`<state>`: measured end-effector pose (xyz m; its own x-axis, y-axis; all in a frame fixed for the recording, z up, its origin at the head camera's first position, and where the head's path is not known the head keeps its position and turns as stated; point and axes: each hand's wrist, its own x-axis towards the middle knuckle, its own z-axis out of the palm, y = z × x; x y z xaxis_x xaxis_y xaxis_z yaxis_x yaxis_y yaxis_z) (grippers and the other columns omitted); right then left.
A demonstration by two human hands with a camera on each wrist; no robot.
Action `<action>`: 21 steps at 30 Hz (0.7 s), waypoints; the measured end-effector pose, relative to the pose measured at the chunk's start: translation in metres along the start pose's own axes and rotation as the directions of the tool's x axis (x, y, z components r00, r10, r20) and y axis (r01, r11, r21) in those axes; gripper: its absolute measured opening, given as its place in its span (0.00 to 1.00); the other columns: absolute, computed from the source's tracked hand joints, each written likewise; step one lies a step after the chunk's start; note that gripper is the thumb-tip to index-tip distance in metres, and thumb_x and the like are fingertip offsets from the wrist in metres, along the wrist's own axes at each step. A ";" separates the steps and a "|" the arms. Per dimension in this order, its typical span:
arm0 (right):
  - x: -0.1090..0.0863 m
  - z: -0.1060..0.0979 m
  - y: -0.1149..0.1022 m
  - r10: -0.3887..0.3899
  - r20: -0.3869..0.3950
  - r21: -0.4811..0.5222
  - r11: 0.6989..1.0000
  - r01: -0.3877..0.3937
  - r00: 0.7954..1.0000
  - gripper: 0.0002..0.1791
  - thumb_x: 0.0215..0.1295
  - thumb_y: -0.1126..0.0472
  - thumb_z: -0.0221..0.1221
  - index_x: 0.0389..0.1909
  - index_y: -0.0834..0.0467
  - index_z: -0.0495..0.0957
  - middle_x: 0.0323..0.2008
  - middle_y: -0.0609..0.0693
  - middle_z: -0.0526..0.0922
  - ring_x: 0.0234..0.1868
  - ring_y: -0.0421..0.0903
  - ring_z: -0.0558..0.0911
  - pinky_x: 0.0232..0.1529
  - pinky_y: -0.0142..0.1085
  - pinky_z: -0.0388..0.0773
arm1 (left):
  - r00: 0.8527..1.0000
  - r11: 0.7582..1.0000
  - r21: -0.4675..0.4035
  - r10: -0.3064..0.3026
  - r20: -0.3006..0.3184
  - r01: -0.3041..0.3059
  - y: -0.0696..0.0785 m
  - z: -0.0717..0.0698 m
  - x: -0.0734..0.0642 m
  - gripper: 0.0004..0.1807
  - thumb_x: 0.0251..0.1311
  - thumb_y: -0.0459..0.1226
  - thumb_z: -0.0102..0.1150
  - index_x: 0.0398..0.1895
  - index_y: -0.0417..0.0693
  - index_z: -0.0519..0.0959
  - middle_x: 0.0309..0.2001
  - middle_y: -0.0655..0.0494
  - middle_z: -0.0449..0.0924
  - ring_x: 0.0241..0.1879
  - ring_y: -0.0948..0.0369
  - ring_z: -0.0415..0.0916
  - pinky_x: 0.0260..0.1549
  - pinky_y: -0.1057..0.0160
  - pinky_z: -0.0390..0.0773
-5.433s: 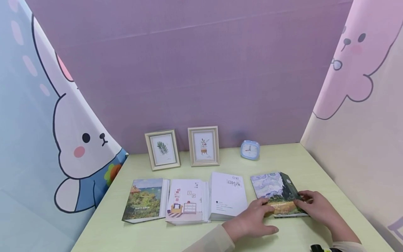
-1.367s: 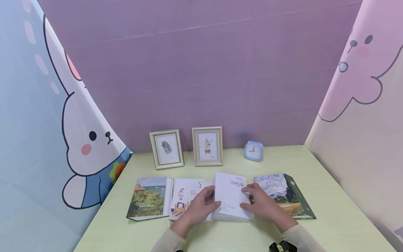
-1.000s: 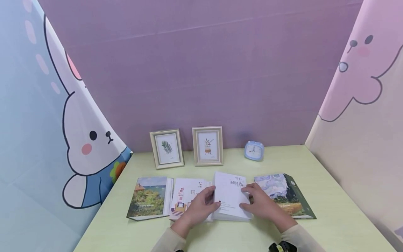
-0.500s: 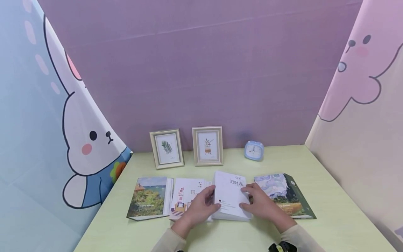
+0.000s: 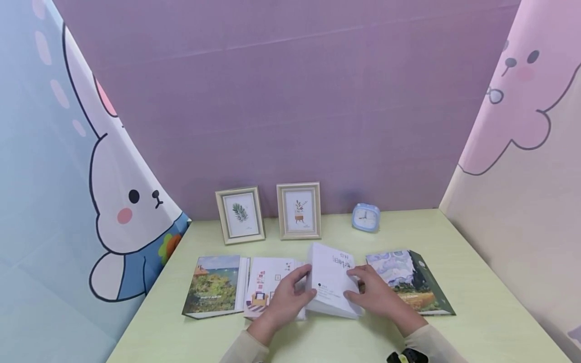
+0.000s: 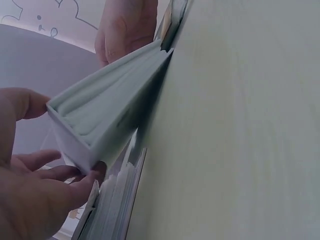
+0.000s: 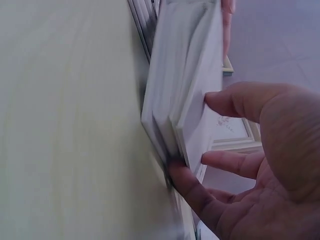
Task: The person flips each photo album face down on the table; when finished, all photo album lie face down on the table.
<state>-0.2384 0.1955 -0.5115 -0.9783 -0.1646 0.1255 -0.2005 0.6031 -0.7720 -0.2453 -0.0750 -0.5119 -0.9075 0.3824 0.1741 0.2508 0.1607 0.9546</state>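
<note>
White album point(image 5: 333, 280): held between both hands, left edge raised off the green table point(image 5: 476, 312), right edge apparently still down, though the right wrist view is blurred at that contact.

Left hand point(image 5: 287, 297): fingers curled under the raised left edge, thumb on the cover; clamped on the album.

Right hand point(image 5: 379, 297): thumb and fingers pinch the album's right edge.

Illustrated album point(image 5: 268, 287): flat, directly under and beside the left hand, touching the white album's left side.

Landscape album point(image 5: 213, 286): flat, further out beyond the left hand.

Painted-sky album point(image 5: 408, 280): flat, just beyond the right hand.

Two picture frames point(image 5: 270, 212): upright, well beyond the fingertips of both hands.

Blue clock point(image 5: 365, 217): upright, beyond the right hand, near the purple wall.
</note>
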 end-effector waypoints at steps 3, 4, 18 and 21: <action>-0.002 0.000 0.001 0.007 0.011 0.045 0.999 -0.008 1.000 0.31 0.59 0.60 0.76 0.62 0.65 0.79 0.59 0.60 0.75 0.47 0.51 0.82 0.49 0.45 0.85 | 0.998 0.996 -0.078 0.040 -0.044 -0.044 -0.001 0.000 0.002 0.33 0.69 0.33 0.64 0.75 0.36 0.67 0.76 0.39 0.66 0.76 0.41 0.60 0.71 0.44 0.66; -0.002 0.001 0.002 0.010 0.015 0.055 0.998 -0.010 1.000 0.31 0.60 0.60 0.75 0.63 0.64 0.78 0.59 0.60 0.75 0.48 0.51 0.83 0.49 0.44 0.85 | 0.997 0.994 -0.096 0.049 -0.060 -0.055 -0.002 0.000 0.002 0.32 0.69 0.33 0.64 0.75 0.35 0.68 0.75 0.39 0.67 0.76 0.41 0.60 0.71 0.45 0.66; -0.003 0.002 0.004 -0.030 0.028 0.089 0.996 0.027 0.999 0.29 0.64 0.56 0.73 0.64 0.63 0.78 0.60 0.60 0.78 0.52 0.57 0.83 0.47 0.44 0.86 | 0.991 0.968 -0.227 0.083 -0.101 -0.104 0.001 -0.001 0.004 0.30 0.68 0.27 0.62 0.73 0.35 0.70 0.73 0.38 0.68 0.73 0.41 0.66 0.66 0.57 0.75; -0.003 0.002 0.003 -0.068 0.028 0.102 0.993 0.065 0.997 0.28 0.66 0.56 0.72 0.63 0.62 0.79 0.59 0.59 0.79 0.52 0.58 0.83 0.47 0.43 0.86 | 0.989 0.962 -0.242 0.108 -0.101 -0.129 0.000 -0.002 0.004 0.30 0.68 0.26 0.63 0.73 0.34 0.70 0.73 0.39 0.69 0.74 0.42 0.65 0.68 0.53 0.73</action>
<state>-0.2361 0.1956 -0.5154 -0.9605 -0.2273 0.1605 -0.2576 0.5084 -0.8217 -0.2497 -0.0748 -0.5106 -0.9047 0.3032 0.2993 0.2771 -0.1148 0.9540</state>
